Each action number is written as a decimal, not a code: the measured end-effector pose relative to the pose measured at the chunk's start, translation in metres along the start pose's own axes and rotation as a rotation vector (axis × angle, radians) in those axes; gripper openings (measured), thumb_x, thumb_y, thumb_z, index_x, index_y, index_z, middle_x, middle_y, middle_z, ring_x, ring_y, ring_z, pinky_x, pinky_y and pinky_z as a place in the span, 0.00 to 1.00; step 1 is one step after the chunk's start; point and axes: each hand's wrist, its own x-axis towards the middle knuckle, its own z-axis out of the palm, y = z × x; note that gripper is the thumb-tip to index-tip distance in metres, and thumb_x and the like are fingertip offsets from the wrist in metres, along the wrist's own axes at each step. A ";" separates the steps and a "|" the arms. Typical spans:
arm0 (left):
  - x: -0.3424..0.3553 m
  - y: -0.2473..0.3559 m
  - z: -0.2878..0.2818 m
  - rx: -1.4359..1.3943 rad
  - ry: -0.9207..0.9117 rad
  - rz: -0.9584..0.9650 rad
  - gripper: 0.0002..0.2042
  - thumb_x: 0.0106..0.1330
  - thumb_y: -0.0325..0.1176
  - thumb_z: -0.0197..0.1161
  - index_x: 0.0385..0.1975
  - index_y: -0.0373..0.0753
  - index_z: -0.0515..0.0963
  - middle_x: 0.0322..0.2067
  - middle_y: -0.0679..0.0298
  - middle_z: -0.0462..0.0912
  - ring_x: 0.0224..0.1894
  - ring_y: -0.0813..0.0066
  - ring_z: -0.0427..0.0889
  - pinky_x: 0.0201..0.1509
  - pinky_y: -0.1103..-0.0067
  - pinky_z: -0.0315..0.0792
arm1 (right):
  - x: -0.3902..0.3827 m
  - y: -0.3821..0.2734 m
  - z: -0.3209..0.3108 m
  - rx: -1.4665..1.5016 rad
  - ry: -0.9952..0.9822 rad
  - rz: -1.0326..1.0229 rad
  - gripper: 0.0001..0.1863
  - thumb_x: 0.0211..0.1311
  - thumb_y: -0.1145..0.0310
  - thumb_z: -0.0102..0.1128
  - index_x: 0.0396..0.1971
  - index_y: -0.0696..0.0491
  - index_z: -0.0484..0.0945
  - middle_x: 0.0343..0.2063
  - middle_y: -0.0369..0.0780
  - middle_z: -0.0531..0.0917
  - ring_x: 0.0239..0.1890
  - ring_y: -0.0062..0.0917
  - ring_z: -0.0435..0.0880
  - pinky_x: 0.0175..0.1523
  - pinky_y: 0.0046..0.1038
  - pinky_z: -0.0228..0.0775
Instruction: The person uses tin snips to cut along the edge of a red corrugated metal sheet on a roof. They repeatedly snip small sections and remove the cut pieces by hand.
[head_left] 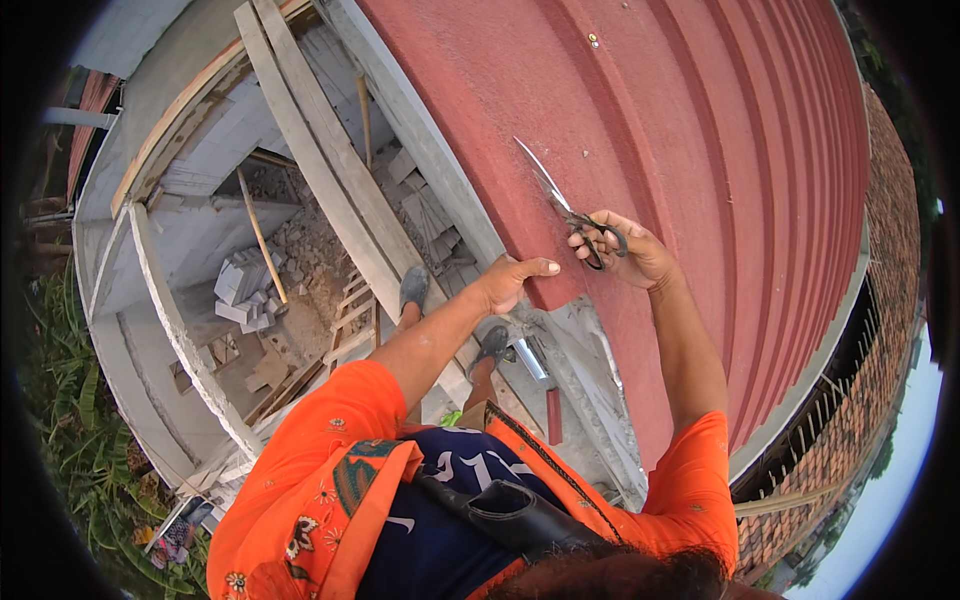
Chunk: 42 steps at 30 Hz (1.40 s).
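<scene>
My right hand (632, 252) is closed round the dark looped handles of a pair of scissors (548, 183), whose steel blades point up and left over the roof, slightly apart at most. Beneath them spreads a red ribbed roofing sheet (570, 90) with a grainy surface. At its lower left corner my left hand (512, 281) grips the sheet's edge, thumb on top and fingers out of sight below. A cut-back edge runs down from that corner, with pale concrete showing beside it. The blades look to be above the sheet; I cannot tell whether they touch it.
My feet stand on narrow wooden planks (335, 180) over a deep opening. Below lie grey blocks (245, 285), rubble and a wooden ladder (352, 318). A concrete ledge (430, 150) borders the roof. A red offcut (554, 416) lies near my feet. Tiled roofing (850, 390) stands right.
</scene>
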 end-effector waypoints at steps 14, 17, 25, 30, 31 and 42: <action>-0.004 0.087 0.036 -0.056 0.301 0.415 0.24 0.63 0.35 0.83 0.54 0.31 0.82 0.51 0.55 0.88 0.54 0.66 0.87 0.60 0.68 0.83 | 0.022 -0.005 0.033 -1.148 0.328 0.194 0.17 0.82 0.58 0.61 0.37 0.56 0.85 0.29 0.36 0.86 0.32 0.22 0.82 0.39 0.33 0.73; 0.001 0.098 0.030 0.095 0.343 0.256 0.30 0.63 0.33 0.81 0.61 0.28 0.77 0.57 0.51 0.84 0.62 0.58 0.83 0.71 0.60 0.77 | 0.016 0.002 0.046 -1.176 0.400 0.113 0.18 0.83 0.58 0.61 0.35 0.56 0.85 0.27 0.34 0.84 0.30 0.20 0.79 0.38 0.31 0.71; -0.013 0.105 0.047 -0.002 0.258 0.184 0.17 0.61 0.30 0.79 0.45 0.27 0.84 0.46 0.52 0.89 0.50 0.64 0.88 0.63 0.65 0.81 | -0.015 -0.032 0.050 -0.849 0.343 0.118 0.19 0.84 0.56 0.61 0.38 0.57 0.86 0.27 0.33 0.83 0.29 0.16 0.77 0.34 0.26 0.69; -0.009 0.099 0.054 0.037 0.353 0.225 0.17 0.60 0.29 0.78 0.45 0.27 0.83 0.46 0.54 0.88 0.49 0.65 0.87 0.62 0.66 0.80 | -0.016 -0.008 0.079 -1.062 0.563 0.068 0.19 0.83 0.57 0.63 0.41 0.60 0.87 0.28 0.34 0.85 0.30 0.17 0.80 0.35 0.26 0.72; -0.008 0.098 0.058 0.060 0.393 0.233 0.17 0.60 0.29 0.78 0.45 0.27 0.83 0.46 0.54 0.88 0.48 0.65 0.87 0.61 0.66 0.81 | -0.014 -0.007 0.080 -1.167 0.591 0.039 0.20 0.83 0.58 0.63 0.40 0.62 0.86 0.28 0.34 0.85 0.30 0.18 0.81 0.36 0.29 0.74; -0.005 0.101 0.047 0.000 0.329 0.200 0.17 0.60 0.30 0.78 0.43 0.27 0.82 0.45 0.53 0.87 0.50 0.64 0.86 0.66 0.64 0.78 | 0.005 -0.010 0.063 -1.239 0.512 0.188 0.26 0.82 0.50 0.60 0.34 0.61 0.87 0.26 0.51 0.87 0.31 0.43 0.87 0.42 0.46 0.74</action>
